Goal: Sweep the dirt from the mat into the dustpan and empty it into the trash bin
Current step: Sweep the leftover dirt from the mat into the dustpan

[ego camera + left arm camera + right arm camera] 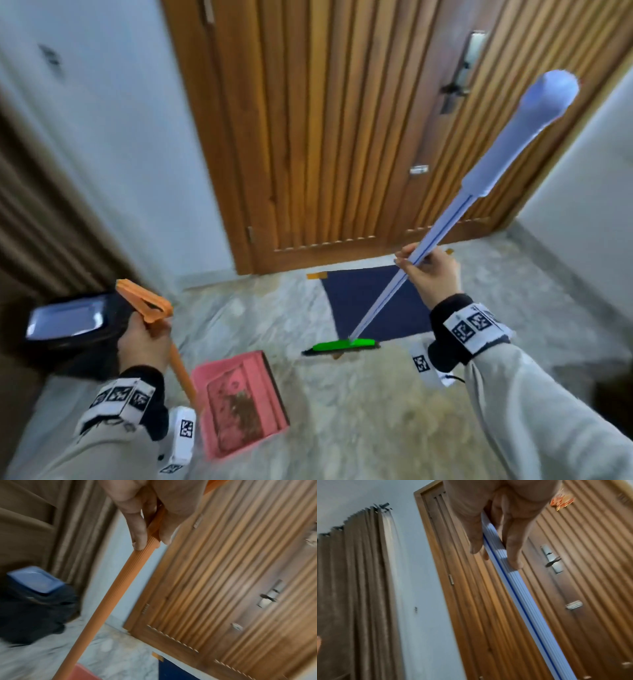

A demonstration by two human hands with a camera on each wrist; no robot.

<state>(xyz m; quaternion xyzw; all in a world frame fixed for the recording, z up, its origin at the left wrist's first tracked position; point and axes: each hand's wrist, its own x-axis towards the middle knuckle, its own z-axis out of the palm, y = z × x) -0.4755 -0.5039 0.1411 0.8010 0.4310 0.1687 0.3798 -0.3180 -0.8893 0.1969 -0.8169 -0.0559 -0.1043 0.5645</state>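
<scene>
My left hand (144,337) grips the orange handle (178,368) of a pink dustpan (239,399), whose tray holds brown dirt (241,404) near its middle. The left wrist view shows my fingers (139,534) wrapped round that ribbed orange handle (109,599). My right hand (431,270) grips the white, blue-striped broom stick (387,294); the green broom head (344,345) sits at the near edge of the dark blue mat (373,301). In the right wrist view my fingers (513,547) curl round the stick (522,601). A black trash bin (73,329) with a blue-grey lid stands at left.
A wooden door (342,137) stands shut behind the mat. Brown curtains (34,527) hang at the left behind the bin (34,601). The marble floor (359,411) stretches between the dustpan and the mat. White walls flank the door.
</scene>
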